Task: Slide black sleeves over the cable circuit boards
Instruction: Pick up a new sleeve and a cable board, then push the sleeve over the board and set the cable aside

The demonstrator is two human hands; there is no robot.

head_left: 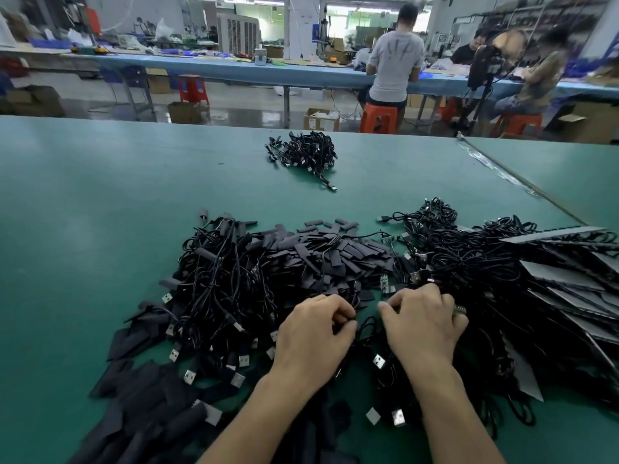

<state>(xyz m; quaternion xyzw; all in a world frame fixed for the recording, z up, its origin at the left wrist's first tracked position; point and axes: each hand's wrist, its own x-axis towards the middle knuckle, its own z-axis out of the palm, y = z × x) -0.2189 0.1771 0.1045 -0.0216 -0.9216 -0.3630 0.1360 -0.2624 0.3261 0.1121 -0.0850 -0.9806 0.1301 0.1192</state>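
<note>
On the left of the green table (83, 229) sprawls a tangled heap of thin black cables (217, 289), their squared silvery USB plugs (189, 376) poking out toward the near edge, and wider matte black strips (144, 406) lie nearest of all. In the middle sits the pile of black sleeves (335, 256): flat, dull, rectangular strips overlapping one another, many with their long axes running roughly across the table, a few loose ones at the far fringe. Far behind them rests a smaller bundle of cables (301, 152). The left hand (315, 333) is knuckles up at the pile's near edge, fingers curled tight, its thumb and fingertips pinching a thin black cable (366, 324) that loops between the two hands. Just beyond the gap lies a small green circuit board (386, 283), its long axis pointing away from the person. The right hand (422, 323) is also knuckles up with its fingers curled down into the wires; I cannot tell whether it grips anything. Farther right, a second heap of coiled wires (469, 262) lies against fanned, flat grey sheets (569, 279) with pointed ends
</note>
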